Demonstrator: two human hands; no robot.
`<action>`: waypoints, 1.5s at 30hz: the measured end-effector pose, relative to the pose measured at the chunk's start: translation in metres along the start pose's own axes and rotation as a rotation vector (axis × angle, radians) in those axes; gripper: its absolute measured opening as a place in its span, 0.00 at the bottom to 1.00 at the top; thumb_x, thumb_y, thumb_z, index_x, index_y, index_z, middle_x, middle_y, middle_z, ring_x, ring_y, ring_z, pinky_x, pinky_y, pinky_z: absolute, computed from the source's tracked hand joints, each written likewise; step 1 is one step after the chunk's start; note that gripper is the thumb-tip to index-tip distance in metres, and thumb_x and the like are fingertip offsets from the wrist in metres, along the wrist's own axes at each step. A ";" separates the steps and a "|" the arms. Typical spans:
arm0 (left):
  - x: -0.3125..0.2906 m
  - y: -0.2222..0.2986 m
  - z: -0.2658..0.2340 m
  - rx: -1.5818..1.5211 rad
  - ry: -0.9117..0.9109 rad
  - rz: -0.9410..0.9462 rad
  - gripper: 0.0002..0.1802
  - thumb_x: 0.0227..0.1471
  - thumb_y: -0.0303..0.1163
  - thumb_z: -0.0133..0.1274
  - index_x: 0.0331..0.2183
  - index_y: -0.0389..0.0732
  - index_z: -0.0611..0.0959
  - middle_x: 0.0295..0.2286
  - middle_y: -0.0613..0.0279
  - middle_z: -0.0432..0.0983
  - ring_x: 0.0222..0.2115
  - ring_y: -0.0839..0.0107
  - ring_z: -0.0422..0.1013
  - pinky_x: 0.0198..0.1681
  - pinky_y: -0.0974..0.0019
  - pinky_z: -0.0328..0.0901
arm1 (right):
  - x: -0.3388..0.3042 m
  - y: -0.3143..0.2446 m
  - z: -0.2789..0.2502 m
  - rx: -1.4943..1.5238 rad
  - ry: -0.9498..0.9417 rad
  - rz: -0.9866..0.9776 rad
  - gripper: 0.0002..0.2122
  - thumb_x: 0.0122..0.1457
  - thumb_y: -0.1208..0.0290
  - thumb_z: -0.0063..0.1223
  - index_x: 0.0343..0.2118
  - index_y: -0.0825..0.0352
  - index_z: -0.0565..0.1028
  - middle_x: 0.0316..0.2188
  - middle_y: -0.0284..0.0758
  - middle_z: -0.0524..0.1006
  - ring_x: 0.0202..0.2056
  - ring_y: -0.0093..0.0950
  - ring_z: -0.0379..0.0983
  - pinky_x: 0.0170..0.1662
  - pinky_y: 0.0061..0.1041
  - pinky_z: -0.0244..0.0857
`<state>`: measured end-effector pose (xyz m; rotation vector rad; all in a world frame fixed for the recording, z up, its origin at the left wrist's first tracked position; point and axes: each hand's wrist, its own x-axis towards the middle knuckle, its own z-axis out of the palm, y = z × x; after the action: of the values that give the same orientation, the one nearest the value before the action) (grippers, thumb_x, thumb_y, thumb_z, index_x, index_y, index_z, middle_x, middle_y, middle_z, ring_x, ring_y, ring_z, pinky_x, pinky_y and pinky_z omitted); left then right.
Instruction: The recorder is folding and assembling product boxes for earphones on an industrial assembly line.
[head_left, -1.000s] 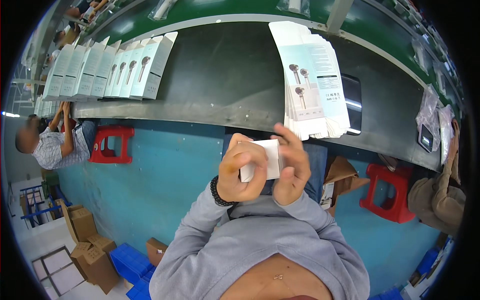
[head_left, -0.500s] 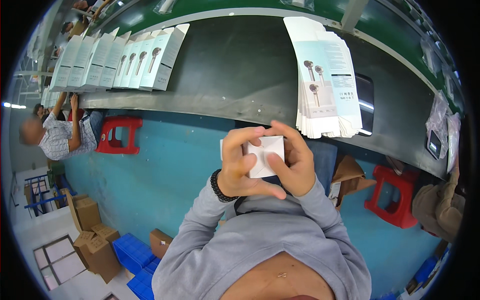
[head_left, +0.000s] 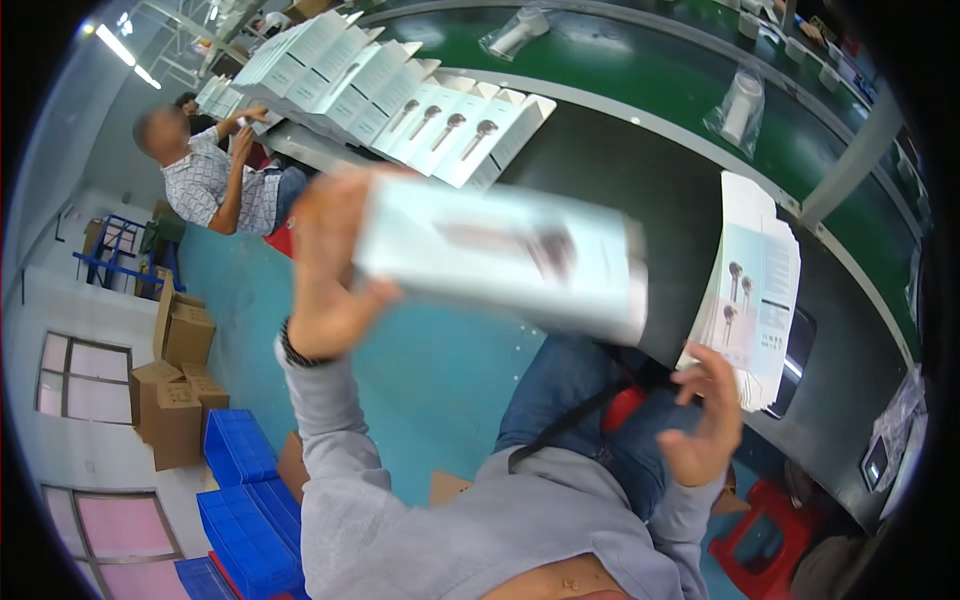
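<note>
A light blue and white folded carton [head_left: 500,250] with a printed device picture lies sideways in the air, blurred by motion. My left hand [head_left: 335,265] is closed round its left end. My right hand [head_left: 705,420] is empty, its fingers loosely bent and apart, by the near edge of a stack of flat, unfolded cartons [head_left: 750,300]. Behind the held carton, a row of similar upright cartons [head_left: 440,130] stands on the dark workbench [head_left: 620,160].
A phone [head_left: 793,355] lies partly under the flat stack. Bagged white items [head_left: 738,105] sit on the green conveyor [head_left: 640,70]. A person [head_left: 215,180] is seated at the far left. Blue crates [head_left: 250,525], cardboard boxes [head_left: 180,420] and a red stool [head_left: 765,540] stand around me.
My left hand has raised the carton and swung it left, now turned lengthwise. My right hand has let go and moved right to the flat stack. The view has shifted left.
</note>
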<state>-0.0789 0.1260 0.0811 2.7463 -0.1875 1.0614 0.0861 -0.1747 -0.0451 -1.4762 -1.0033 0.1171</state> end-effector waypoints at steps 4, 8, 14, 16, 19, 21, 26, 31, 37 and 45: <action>0.002 -0.101 -0.015 -0.320 0.498 -0.468 0.40 0.48 0.23 0.50 0.55 0.42 0.44 0.48 0.49 0.55 0.46 0.64 0.60 0.49 0.67 0.56 | 0.000 0.008 -0.031 -0.064 0.272 0.082 0.34 0.51 0.48 0.49 0.52 0.73 0.59 0.45 0.44 0.67 0.36 0.24 0.64 0.34 0.19 0.58; -0.013 -0.229 -0.016 -0.190 0.630 -0.473 0.41 0.48 0.22 0.49 0.55 0.42 0.42 0.47 0.49 0.55 0.47 0.64 0.60 0.49 0.68 0.56 | -0.005 0.024 -0.054 -0.292 0.272 0.125 0.29 0.52 0.55 0.50 0.49 0.74 0.62 0.44 0.43 0.67 0.38 0.29 0.64 0.39 0.24 0.57; -0.028 -0.320 0.014 0.294 0.741 -0.476 0.43 0.43 0.33 0.57 0.54 0.37 0.49 0.49 0.44 0.54 0.48 0.56 0.58 0.49 0.63 0.57 | -0.009 0.022 -0.062 -0.758 0.037 0.087 0.27 0.43 0.62 0.57 0.46 0.71 0.67 0.46 0.46 0.65 0.49 0.45 0.58 0.52 0.39 0.50; -0.031 -0.330 0.015 0.219 0.819 -0.543 0.45 0.39 0.36 0.60 0.54 0.35 0.52 0.50 0.44 0.53 0.49 0.55 0.58 0.46 0.62 0.58 | -0.008 0.019 -0.062 -0.988 -0.159 0.070 0.30 0.45 0.55 0.55 0.48 0.70 0.65 0.50 0.46 0.63 0.52 0.45 0.55 0.53 0.40 0.48; -0.036 -0.345 0.011 0.363 0.865 -0.672 0.48 0.36 0.36 0.61 0.54 0.36 0.52 0.48 0.42 0.54 0.41 0.59 0.63 0.40 0.65 0.62 | -0.010 0.019 -0.062 -1.018 -0.273 0.103 0.31 0.43 0.53 0.57 0.48 0.67 0.67 0.52 0.45 0.61 0.54 0.47 0.52 0.54 0.42 0.47; -0.042 -0.353 0.003 0.380 0.846 -0.730 0.48 0.36 0.37 0.61 0.54 0.36 0.52 0.47 0.42 0.53 0.39 0.60 0.63 0.40 0.65 0.62 | -0.013 0.020 -0.062 -1.040 -0.279 0.098 0.29 0.42 0.56 0.57 0.47 0.66 0.68 0.52 0.45 0.61 0.53 0.46 0.53 0.53 0.42 0.47; -0.025 -0.319 0.018 0.312 0.946 -0.837 0.48 0.35 0.37 0.62 0.54 0.37 0.52 0.46 0.45 0.53 0.36 0.62 0.62 0.39 0.64 0.61 | -0.023 0.018 -0.070 -1.000 -0.278 0.079 0.22 0.41 0.67 0.59 0.42 0.65 0.71 0.49 0.45 0.64 0.50 0.45 0.58 0.51 0.42 0.52; 0.005 -0.195 0.065 0.269 0.499 -0.525 0.50 0.34 0.36 0.63 0.54 0.39 0.52 0.45 0.52 0.55 0.36 0.66 0.60 0.38 0.65 0.59 | -0.018 -0.003 -0.081 -0.877 -0.143 -0.142 0.11 0.45 0.76 0.53 0.33 0.74 0.73 0.38 0.45 0.73 0.37 0.44 0.69 0.39 0.34 0.63; 0.024 0.025 0.131 -0.265 -0.060 0.318 0.49 0.27 0.45 0.65 0.52 0.62 0.59 0.54 0.51 0.51 0.56 0.52 0.47 0.54 0.40 0.38 | -0.027 -0.036 -0.051 -0.314 0.364 -0.045 0.16 0.55 0.63 0.47 0.27 0.76 0.73 0.31 0.44 0.73 0.32 0.35 0.71 0.34 0.30 0.64; 0.030 0.094 0.123 -0.540 -0.285 0.343 0.27 0.46 0.50 0.48 0.50 0.73 0.61 0.50 0.49 0.58 0.49 0.52 0.59 0.55 0.37 0.31 | -0.019 -0.050 -0.012 0.185 0.173 -0.011 0.09 0.48 0.74 0.53 0.26 0.76 0.74 0.13 0.34 0.72 0.13 0.23 0.67 0.17 0.19 0.58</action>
<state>0.0062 0.0060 0.0242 2.3884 -0.8725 0.5565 0.0565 -0.2044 -0.0090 -1.2883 -0.8374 0.0706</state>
